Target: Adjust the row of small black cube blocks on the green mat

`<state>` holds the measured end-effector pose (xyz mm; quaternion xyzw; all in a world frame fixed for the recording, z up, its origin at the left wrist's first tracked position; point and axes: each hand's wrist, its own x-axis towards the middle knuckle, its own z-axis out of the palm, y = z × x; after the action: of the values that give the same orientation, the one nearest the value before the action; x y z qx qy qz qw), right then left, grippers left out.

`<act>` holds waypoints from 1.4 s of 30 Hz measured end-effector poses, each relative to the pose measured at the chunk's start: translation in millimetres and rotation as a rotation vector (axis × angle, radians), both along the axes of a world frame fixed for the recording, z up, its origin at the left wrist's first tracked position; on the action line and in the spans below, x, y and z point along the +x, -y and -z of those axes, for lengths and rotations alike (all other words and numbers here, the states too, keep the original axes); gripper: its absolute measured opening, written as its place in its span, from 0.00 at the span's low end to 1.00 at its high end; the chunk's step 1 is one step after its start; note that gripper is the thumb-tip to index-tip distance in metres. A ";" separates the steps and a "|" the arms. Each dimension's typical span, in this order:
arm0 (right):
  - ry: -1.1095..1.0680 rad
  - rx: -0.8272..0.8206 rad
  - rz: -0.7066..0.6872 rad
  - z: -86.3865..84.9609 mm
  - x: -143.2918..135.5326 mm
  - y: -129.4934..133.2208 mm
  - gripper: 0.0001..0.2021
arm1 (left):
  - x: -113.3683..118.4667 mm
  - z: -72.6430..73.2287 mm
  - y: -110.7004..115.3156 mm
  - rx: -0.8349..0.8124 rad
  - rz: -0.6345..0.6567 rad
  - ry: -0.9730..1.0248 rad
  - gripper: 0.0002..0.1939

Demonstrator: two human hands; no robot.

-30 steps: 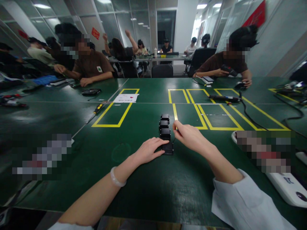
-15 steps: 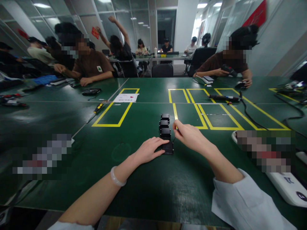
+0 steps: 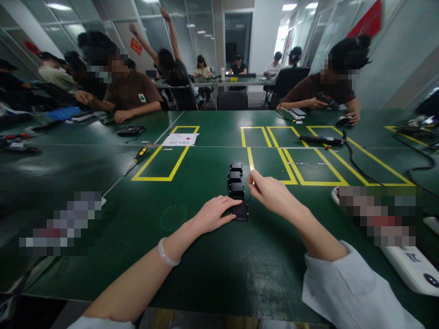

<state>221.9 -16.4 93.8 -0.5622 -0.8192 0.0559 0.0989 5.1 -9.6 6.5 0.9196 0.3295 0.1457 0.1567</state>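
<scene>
L hand [image 3: 216,212], part-open, holds near blk [image 3: 242,210]; R hand [image 3: 269,189] pinches thin tool [image 3: 249,199]. Hands same as prev; far person's arms [image 3: 174,39] higher.

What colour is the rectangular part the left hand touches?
The rectangular part touched by the left hand is black, best seen in the head view.

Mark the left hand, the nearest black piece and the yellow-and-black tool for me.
Left hand [image 3: 215,214]: head view, back of the hand.
Nearest black piece [image 3: 241,210]: head view, its upper surface.
Yellow-and-black tool [image 3: 140,155]: head view, its handle.
</scene>
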 end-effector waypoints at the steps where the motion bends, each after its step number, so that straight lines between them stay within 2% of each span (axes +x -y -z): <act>1: -0.003 0.000 0.003 -0.6 0.0 0.4 0.08 | 0.1 -0.2 0.1 -0.001 0.000 0.002 0.22; 24: -0.007 -0.006 0.043 1.5 0.1 -1.6 0.11 | 0.4 1.9 0.0 0.011 -0.003 0.000 0.22; 34: -0.020 0.002 0.020 1.8 0.6 -0.5 0.07 | -0.1 0.0 0.7 0.000 -0.003 0.002 0.22; 42: 0.014 0.013 0.018 5.9 2.4 -3.7 0.10 | 0.4 -0.8 0.6 -0.003 -0.002 -0.004 0.22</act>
<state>224.3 -12.7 88.0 -0.5693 -0.8151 0.0456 0.0971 5.5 -10.3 7.3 0.9193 0.3308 0.1434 0.1575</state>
